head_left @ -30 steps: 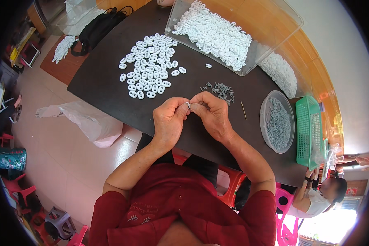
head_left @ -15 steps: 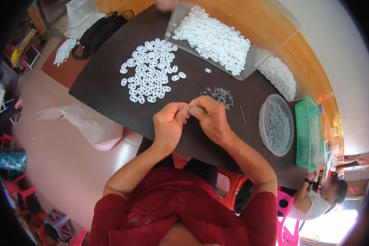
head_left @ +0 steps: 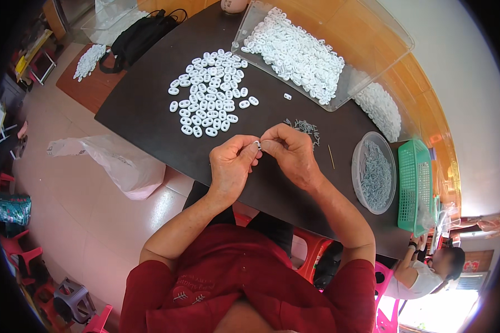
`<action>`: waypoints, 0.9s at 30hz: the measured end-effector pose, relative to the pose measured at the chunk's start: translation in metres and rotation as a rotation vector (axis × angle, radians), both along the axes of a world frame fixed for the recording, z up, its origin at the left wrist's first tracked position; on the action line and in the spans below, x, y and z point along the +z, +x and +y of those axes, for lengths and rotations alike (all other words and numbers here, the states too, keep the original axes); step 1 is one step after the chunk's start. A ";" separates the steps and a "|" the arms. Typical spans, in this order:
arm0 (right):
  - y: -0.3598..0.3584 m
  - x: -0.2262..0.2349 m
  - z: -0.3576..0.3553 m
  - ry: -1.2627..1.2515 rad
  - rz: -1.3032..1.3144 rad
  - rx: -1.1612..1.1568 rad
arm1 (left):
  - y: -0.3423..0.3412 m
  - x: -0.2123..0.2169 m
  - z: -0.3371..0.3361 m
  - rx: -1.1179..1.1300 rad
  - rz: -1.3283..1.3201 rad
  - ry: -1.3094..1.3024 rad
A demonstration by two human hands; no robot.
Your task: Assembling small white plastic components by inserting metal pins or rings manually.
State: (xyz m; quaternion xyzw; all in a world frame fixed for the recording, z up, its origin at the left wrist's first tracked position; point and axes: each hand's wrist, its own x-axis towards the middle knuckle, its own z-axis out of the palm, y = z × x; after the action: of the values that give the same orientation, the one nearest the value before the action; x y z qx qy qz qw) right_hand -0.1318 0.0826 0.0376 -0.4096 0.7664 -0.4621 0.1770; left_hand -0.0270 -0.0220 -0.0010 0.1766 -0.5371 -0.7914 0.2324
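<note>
Step in hand, judged: fingertip work on one small white piece [head_left: 257, 144], held up over the near edge of the dark bench [head_left: 133, 105]. Left hand [head_left: 226, 164]: grip closed, piece pinched between thumb and forefinger. Right hand [head_left: 290, 158]: fingertips meet the piece's edge; cannot tell whether that grip is closed on it or on something smaller. Next move, judged, calls for a steady left pinch and fine right-finger alignment. Versus half a second ago: slightly more white shows at the fingertips; loose white pieces [head_left: 210, 96] keep their layout; right hand covers more of the grey screws [head_left: 305, 129].
</note>
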 end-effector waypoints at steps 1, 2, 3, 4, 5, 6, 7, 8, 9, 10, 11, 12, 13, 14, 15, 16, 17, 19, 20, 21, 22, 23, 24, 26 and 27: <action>0.001 -0.001 -0.001 -0.007 0.041 0.004 | 0.000 0.000 0.000 0.001 -0.001 0.000; 0.001 -0.003 -0.002 -0.007 0.040 0.004 | 0.000 0.000 0.001 0.008 0.003 -0.009; 0.002 -0.004 -0.002 -0.023 0.096 0.012 | 0.000 0.000 0.001 0.014 0.007 -0.019; 0.002 -0.005 -0.002 -0.039 0.152 0.020 | 0.000 0.000 0.001 0.013 0.008 -0.018; 0.002 -0.005 -0.003 -0.039 0.153 0.020 | 0.001 0.000 0.002 0.013 0.004 -0.022; 0.002 -0.005 -0.003 -0.050 0.203 0.021 | 0.001 0.001 0.001 0.013 0.002 -0.027; 0.002 -0.005 -0.003 -0.062 0.254 0.022 | 0.000 0.001 0.001 0.013 0.005 -0.028; 0.000 -0.004 -0.003 -0.063 0.257 0.023 | 0.000 0.001 0.000 0.008 0.007 0.000; -0.003 -0.002 -0.003 -0.065 0.217 0.039 | 0.001 0.001 -0.001 0.005 0.007 0.028; -0.006 0.000 -0.004 -0.068 0.177 0.056 | 0.001 0.001 -0.002 0.008 0.009 0.027; -0.011 0.002 -0.007 -0.070 0.180 0.061 | 0.002 0.000 -0.004 0.004 0.014 0.039; -0.018 0.005 -0.012 -0.060 0.136 -0.015 | 0.002 -0.002 -0.004 -0.002 0.018 0.053; -0.026 0.008 -0.017 -0.052 0.093 -0.093 | 0.002 -0.001 -0.003 -0.003 0.022 0.051; -0.037 0.005 -0.023 -0.055 0.097 -0.094 | 0.002 -0.001 -0.003 -0.002 0.023 0.062; -0.050 -0.004 -0.029 -0.025 0.239 -0.102 | 0.002 0.000 -0.003 0.000 0.024 0.072; -0.059 -0.007 -0.036 0.007 0.382 -0.111 | 0.002 0.000 -0.003 -0.001 0.028 0.069; -0.063 -0.010 -0.043 0.039 0.493 -0.136 | 0.002 -0.001 -0.003 -0.010 0.026 0.084; -0.065 -0.015 -0.054 0.077 0.555 -0.121 | 0.003 -0.002 -0.004 -0.008 0.024 0.095; -0.066 -0.018 -0.057 0.119 0.614 -0.110 | 0.003 -0.002 -0.004 -0.013 0.038 0.106; -0.068 -0.021 -0.058 0.118 0.616 -0.107 | 0.004 -0.002 -0.003 -0.019 0.052 0.118; -0.069 -0.024 -0.059 0.134 0.688 -0.096 | 0.004 -0.002 -0.004 -0.017 0.053 0.118; -0.071 -0.026 -0.059 0.150 0.759 -0.086 | 0.004 -0.002 -0.004 -0.017 0.055 0.115; -0.070 -0.026 -0.060 0.151 0.759 -0.085 | 0.004 -0.003 -0.004 -0.016 0.056 0.112; -0.070 -0.024 -0.061 0.159 0.661 -0.090 | 0.005 -0.003 -0.005 -0.016 0.052 0.109; -0.069 -0.023 -0.061 0.160 0.661 -0.091 | 0.004 -0.002 -0.005 -0.018 0.050 0.104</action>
State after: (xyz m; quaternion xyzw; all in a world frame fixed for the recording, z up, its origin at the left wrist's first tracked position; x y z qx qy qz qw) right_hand -0.2012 0.0221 0.0146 -0.4875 0.8335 -0.2503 -0.0704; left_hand -0.0226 -0.0270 -0.0034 0.1640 -0.4907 -0.8246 0.2289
